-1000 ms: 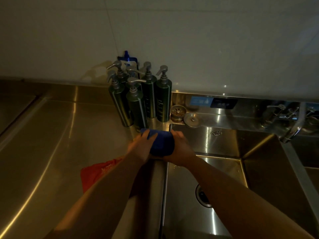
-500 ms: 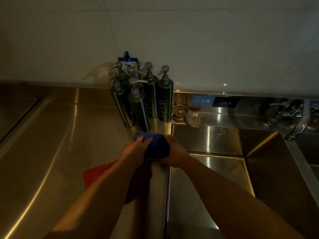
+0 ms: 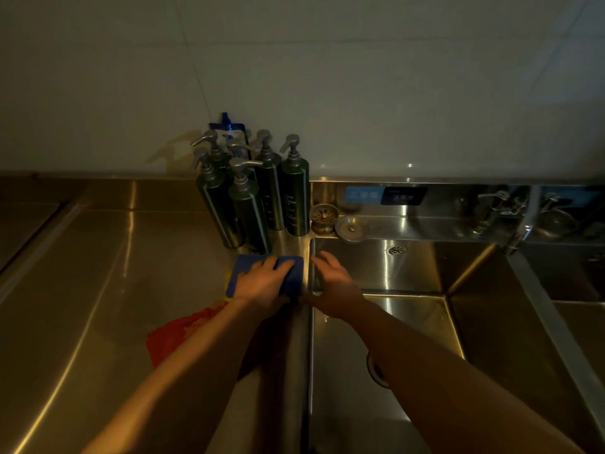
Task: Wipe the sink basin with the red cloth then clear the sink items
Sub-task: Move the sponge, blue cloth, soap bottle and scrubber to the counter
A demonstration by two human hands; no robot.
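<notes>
A folded blue cloth point(image 3: 244, 267) lies on the steel counter just left of the sink rim. My left hand point(image 3: 265, 285) rests flat on top of it, fingers spread. My right hand point(image 3: 335, 283) hovers over the rim of the sink basin point(image 3: 425, 276), fingers apart and holding nothing. The red cloth point(image 3: 176, 332) lies crumpled on the counter under my left forearm, partly hidden by it. A yellow edge shows beside the blue cloth. The drain point(image 3: 375, 371) is mostly hidden by my right arm.
Several dark green pump bottles point(image 3: 248, 204) stand at the wall behind the blue cloth. A metal strainer point(image 3: 323, 217) and a drain plug point(image 3: 352, 227) sit on the ledge behind the basin. The faucet point(image 3: 520, 231) is at the right.
The blue cloth went from being held by both hands over the rim down to the counter on the left. My right hand has let go and drawn away to the right.
</notes>
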